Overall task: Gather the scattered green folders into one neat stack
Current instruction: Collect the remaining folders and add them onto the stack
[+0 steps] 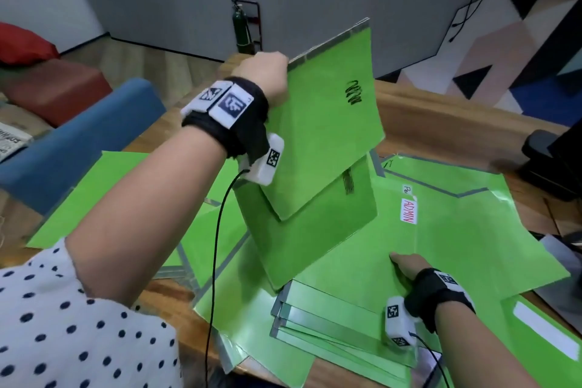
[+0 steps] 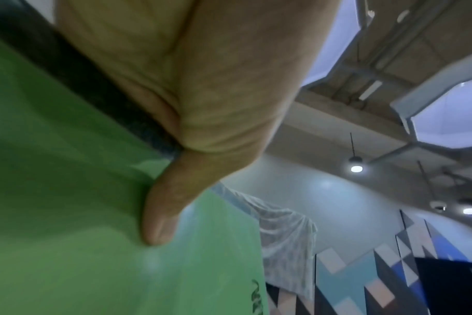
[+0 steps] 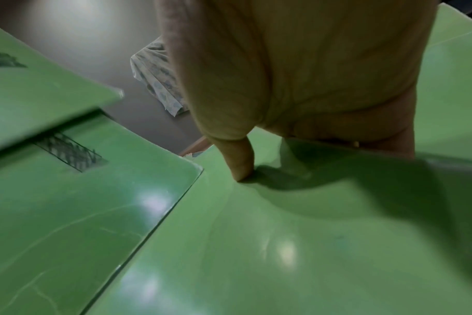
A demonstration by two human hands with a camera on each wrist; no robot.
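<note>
Several green folders lie scattered and overlapping on the wooden table (image 1: pixel 441 116). My left hand (image 1: pixel 267 72) grips the top corner of a green folder (image 1: pixel 327 123) marked with black scribble and holds it raised and tilted; in the left wrist view the thumb (image 2: pixel 162 213) presses on this folder's (image 2: pixel 68 234) face. A second tilted folder (image 1: pixel 315 230) leans just under it. My right hand (image 1: pixel 406 264) pinches the near edge of the folder labelled ADMIN (image 1: pixel 441 246). In the right wrist view the thumb (image 3: pixel 237 157) lies on that folder (image 3: pixel 283 245), with the fingers hidden beneath. A loose pile of folders (image 1: pixel 330 324) sits near me.
More green folders spread to the left (image 1: pixel 94 198), and one with a white label (image 1: pixel 541 337) lies at the bottom right. A blue chair (image 1: pixel 78 142) stands left of the table. A black object (image 1: pixel 551 161) sits at the table's right edge.
</note>
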